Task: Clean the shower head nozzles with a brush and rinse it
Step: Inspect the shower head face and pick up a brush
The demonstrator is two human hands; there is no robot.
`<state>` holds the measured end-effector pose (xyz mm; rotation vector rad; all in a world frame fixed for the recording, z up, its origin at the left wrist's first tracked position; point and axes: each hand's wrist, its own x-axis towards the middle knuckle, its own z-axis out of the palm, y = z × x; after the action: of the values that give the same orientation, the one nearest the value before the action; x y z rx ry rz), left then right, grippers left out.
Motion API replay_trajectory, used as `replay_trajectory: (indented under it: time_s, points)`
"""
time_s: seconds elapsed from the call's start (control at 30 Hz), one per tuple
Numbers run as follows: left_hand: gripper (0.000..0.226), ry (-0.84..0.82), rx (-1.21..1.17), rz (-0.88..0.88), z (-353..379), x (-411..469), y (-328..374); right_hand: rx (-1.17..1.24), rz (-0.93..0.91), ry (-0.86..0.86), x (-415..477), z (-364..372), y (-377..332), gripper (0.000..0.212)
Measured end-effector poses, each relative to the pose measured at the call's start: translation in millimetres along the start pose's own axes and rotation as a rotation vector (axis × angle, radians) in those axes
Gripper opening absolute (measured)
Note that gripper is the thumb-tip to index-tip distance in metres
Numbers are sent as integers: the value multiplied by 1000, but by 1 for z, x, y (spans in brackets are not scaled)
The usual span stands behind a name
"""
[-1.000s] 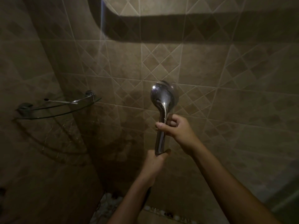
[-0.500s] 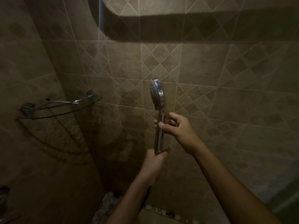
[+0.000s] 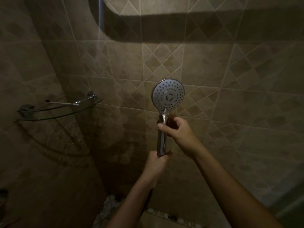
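Note:
A chrome hand-held shower head stands upright in front of the tiled wall, its round nozzle face turned towards me. My right hand grips the upper part of the handle just below the head. My left hand is closed around the bottom end of the handle, where the dark hose drops behind my forearm. A thin white-handled brush with a dark tip lies on the glass corner shelf to the left.
Brown tiled walls meet in a corner on the left. Pebbles line the floor edge below. A dark fitting shows at the far left edge. The room is dim.
The shower head has been rotated in my hands: its chrome back faced me, then its edge, and now the nozzle face points at me. Both hands kept their grip.

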<state>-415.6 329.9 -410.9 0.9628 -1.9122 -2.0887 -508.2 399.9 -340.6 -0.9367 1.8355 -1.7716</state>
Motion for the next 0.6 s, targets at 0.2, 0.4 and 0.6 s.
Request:
replay_trajectory:
  time_s: [0.2,0.4,0.6]
  points:
    - [38,-1,24,7,-1,7,-4,-70,-64,41,4,-4,1,25]
    - [17,-10,17,58,-6,14,-2,-5,-6,6,10,-3,-1,33]
    - [9,-29,-4,52,-9,20,-1,-116,-4,85,18,-6,9,56]
